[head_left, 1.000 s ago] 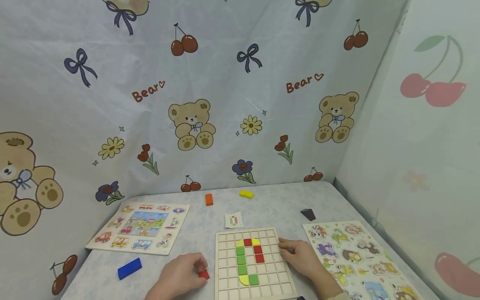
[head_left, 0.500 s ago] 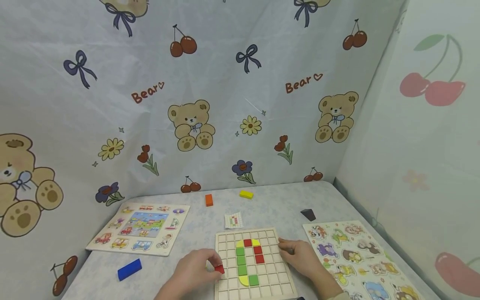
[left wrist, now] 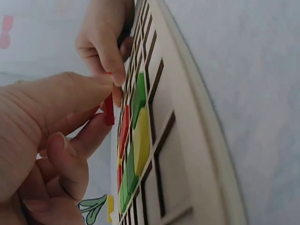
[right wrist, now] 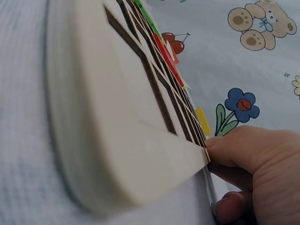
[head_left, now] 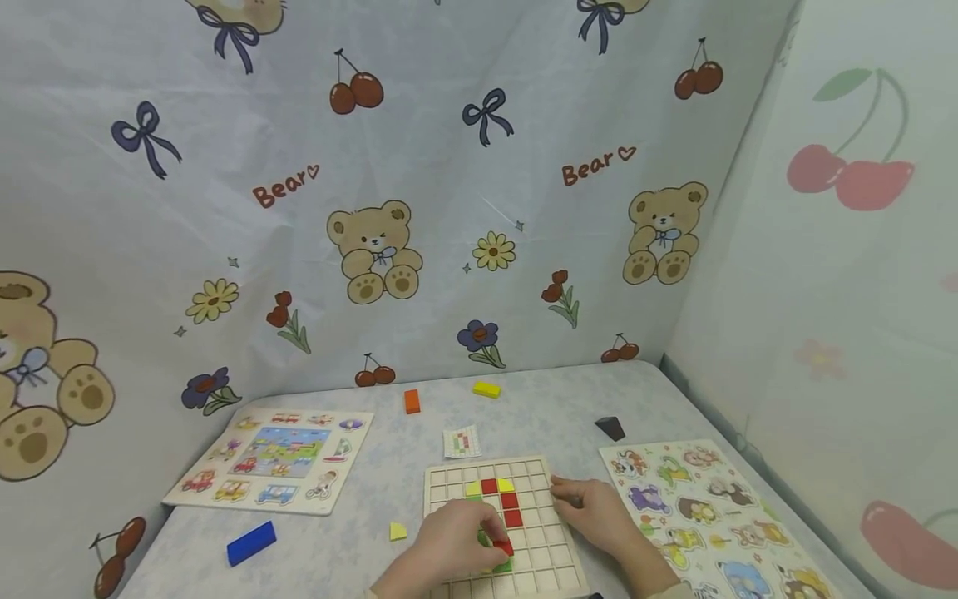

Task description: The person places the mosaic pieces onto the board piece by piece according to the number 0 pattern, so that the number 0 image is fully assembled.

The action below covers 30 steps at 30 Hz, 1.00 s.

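Grey-white and lightly speckled, the counter (head_left: 539, 408) carried everything, and the wooden grid board (head_left: 557, 553) near its front edge served as the landmark. Left of the grid board, well apart from it, lay the vehicle puzzle board (head_left: 271, 457). Right of the grid board, just beside it, lay the animal puzzle board (head_left: 703, 516). The grid board itself held red, green and yellow tiles (head_left: 511, 500) in its middle cells.

The left hand (head_left: 449, 545) hovered over the lower middle of the grid board. Its thumb and forefinger pinched a small red tile (head_left: 503, 547), which stood on edge just above the cells; the left wrist view showed the red tile (left wrist: 108, 108) clamped between the fingertips, close to the board but not lying in a cell. The right hand (head_left: 595, 516) rested at the right edge of the grid board, its fingers curled against that edge and steadying it; the right wrist view showed the fingers (right wrist: 248, 150) touching the board's corner.

Left of the grid board lay a blue block (head_left: 251, 542). Behind the grid board, well apart, were an orange block (head_left: 412, 401), a yellow block (head_left: 486, 388) and a dark wedge (head_left: 610, 428). Just behind the grid board lay a small pattern card (head_left: 461, 442). Just left of it lay a small yellow piece (head_left: 397, 531).
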Each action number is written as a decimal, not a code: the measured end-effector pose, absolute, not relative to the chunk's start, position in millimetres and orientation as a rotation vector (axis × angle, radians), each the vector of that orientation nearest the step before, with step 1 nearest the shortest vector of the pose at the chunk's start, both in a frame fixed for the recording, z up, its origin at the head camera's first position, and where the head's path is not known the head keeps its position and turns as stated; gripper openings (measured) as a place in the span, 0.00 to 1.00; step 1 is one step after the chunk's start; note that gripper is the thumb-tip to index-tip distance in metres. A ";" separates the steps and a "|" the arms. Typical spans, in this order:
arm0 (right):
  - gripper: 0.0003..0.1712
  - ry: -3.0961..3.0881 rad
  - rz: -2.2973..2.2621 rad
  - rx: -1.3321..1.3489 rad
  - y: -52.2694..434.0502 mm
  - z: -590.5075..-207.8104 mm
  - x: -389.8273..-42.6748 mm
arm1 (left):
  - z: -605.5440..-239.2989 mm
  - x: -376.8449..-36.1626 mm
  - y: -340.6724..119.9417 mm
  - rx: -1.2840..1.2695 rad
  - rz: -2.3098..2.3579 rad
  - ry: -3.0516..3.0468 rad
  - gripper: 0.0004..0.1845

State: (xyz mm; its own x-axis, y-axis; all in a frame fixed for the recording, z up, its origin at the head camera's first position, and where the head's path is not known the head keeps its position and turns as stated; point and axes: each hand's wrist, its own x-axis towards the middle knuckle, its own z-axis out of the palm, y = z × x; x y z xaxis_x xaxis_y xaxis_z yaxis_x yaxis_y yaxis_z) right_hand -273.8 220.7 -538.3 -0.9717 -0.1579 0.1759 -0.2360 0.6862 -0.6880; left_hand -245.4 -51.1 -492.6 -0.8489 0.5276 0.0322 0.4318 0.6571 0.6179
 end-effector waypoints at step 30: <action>0.13 -2.753 1.175 0.329 220.5 -538.8 -272.5 | -502.2 -256.0 -28.3 0.657 0.944 2.798 0.06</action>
